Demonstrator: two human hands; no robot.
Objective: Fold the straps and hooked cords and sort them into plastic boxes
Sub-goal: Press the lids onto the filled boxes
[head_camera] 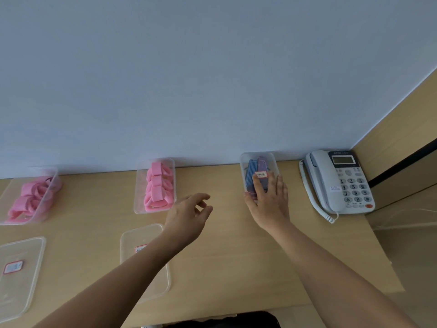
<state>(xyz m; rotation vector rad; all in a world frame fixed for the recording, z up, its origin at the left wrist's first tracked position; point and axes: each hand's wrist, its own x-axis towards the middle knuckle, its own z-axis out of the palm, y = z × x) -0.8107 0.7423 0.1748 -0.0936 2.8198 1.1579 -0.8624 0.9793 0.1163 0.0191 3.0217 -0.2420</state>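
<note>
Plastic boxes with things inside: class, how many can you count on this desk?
3 boxes: the left box with pink straps; the middle box, also pink; the right box, under the right hand, beside the telephone.

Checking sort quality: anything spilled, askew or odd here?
Nothing spilled or damaged. Left box and middle box hold pink straps and stand open; their lids lie flat in front. Right hand rests on the right box; left hand hovers empty.

Folded pink straps [158, 185] fill the left box [55, 176] and middle box [137, 192]; blue and purple straps [251, 170] fill the right box [243, 168].
</note>
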